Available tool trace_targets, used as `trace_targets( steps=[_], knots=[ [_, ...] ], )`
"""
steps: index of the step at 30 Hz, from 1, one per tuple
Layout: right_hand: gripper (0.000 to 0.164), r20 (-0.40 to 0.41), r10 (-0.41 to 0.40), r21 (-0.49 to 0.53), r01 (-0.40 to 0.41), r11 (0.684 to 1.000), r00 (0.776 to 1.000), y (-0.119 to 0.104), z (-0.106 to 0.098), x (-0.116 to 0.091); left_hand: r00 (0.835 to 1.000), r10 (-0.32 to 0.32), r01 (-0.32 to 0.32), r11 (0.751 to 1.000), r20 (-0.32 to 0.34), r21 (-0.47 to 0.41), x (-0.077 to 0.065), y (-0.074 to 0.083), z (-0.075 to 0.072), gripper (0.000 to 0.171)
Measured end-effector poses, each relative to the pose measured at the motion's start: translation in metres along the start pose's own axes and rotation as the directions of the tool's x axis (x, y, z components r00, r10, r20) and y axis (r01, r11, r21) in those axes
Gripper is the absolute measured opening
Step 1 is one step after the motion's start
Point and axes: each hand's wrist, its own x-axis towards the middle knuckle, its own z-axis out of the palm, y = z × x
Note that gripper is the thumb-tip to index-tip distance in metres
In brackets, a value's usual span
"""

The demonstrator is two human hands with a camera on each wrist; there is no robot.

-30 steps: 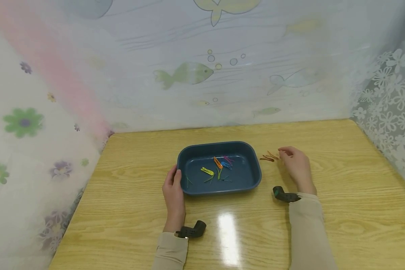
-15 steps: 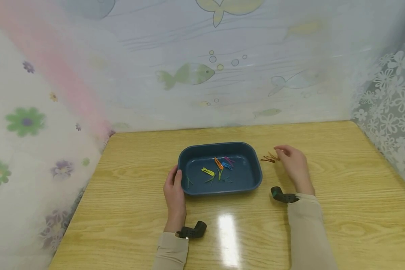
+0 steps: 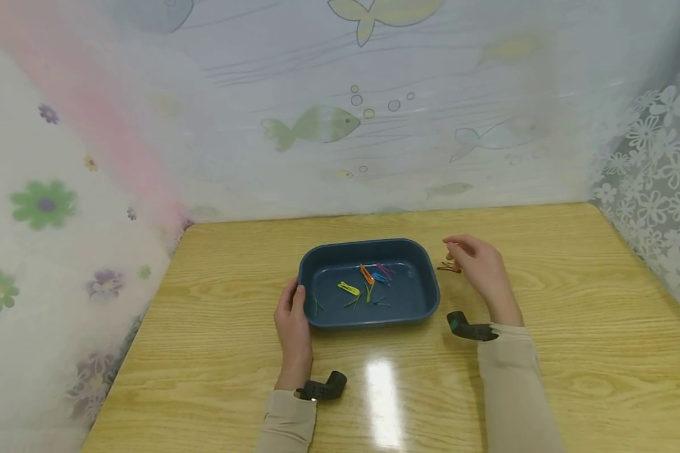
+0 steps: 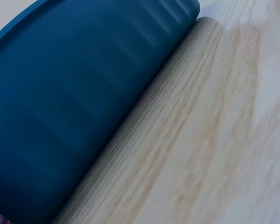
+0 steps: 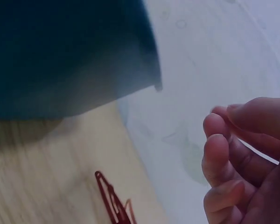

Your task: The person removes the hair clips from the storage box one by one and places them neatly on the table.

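A dark blue rectangular tub (image 3: 369,319) stands on the table with several coloured hair clips inside, among them a yellow clip (image 3: 348,288), an orange clip (image 3: 366,273) and a blue clip (image 3: 381,277). My left hand (image 3: 292,321) grips the tub's left side, thumb at the rim; the left wrist view shows mostly the tub's outer wall (image 4: 84,93). Above the table, right of the tub, is my right hand (image 3: 478,267). Its thumb (image 5: 261,114) meets the index fingertip; whether something is between them is hidden. Below it lie a dark red hair clip (image 5: 113,198) and part of a lighter one.
The wooden table (image 3: 221,352) reaches back to a pale curtain (image 3: 232,157) printed with fish. Flowered cloth (image 3: 90,251) hangs at the left and a lacy panel (image 3: 657,170) at the right. Black cameras sit on both wrists.
My right hand has moved left and slightly away from me, from beside the clips on the table to above them. My left hand and the tub keep their places.
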Motion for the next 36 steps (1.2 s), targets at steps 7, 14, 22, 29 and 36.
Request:
trace_targets(
  steps=[7,14,22,29,36],
  knots=[
    [0.036,0.017,-0.006,0.042,0.006,0.999,1.0,-0.017,0.002,-0.002,1.0,-0.005,0.005,1.0,0.004,-0.008,-0.001,0.001,-0.001,0.038],
    [0.035,0.07,-0.024,0.046,0.021,0.999,0.997,-0.028,0.007,-0.002,1.0,-0.013,0.013,1.0,0.01,-0.018,0.0,0.002,-0.002,0.037],
    [0.037,0.193,-0.08,-0.005,0.083,0.997,0.978,-0.043,0.01,-0.007,1.0,-0.016,0.016,1.0,-0.007,0.005,-0.001,0.002,-0.001,0.037],
    [0.031,0.263,-0.151,-0.092,0.18,0.979,0.953,-0.054,0.016,-0.009,1.0,-0.006,0.006,1.0,-0.013,0.006,-0.001,0.001,-0.001,0.038],
    [0.03,0.321,-0.191,-0.145,0.248,0.958,0.927,-0.064,0.03,-0.013,1.0,-0.003,0.003,1.0,0.008,-0.004,0.0,0.0,-0.001,0.038]
  ],
)
